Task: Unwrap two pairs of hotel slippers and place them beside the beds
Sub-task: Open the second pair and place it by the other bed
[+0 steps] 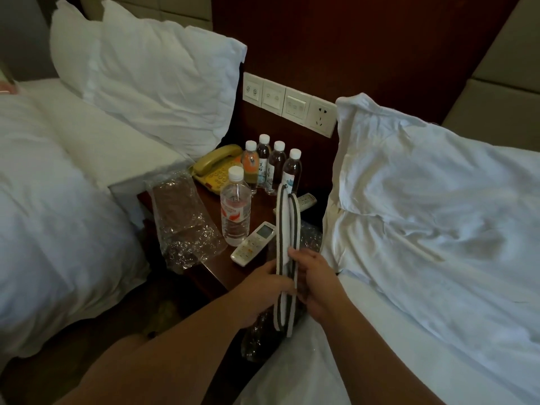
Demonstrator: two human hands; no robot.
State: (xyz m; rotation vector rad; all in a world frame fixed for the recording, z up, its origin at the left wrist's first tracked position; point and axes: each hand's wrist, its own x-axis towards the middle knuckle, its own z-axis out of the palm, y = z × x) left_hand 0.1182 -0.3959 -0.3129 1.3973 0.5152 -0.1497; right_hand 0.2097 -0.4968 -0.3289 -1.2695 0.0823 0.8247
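Nearest, left hand (263,287) and right hand (318,276) each close their grip around the slippers (287,223) between them. The pair stands edge-on, long axis toward 12 o'clock, over the table (263,211). A wrapper (260,337) hangs at 6 o'clock.

Visible body: two arms only. The left forearm (163,355) and right forearm (374,355) are bare along their full visible length. The left hand (263,287) and right hand (318,285) are likewise bare, knuckles and fingers uncovered.
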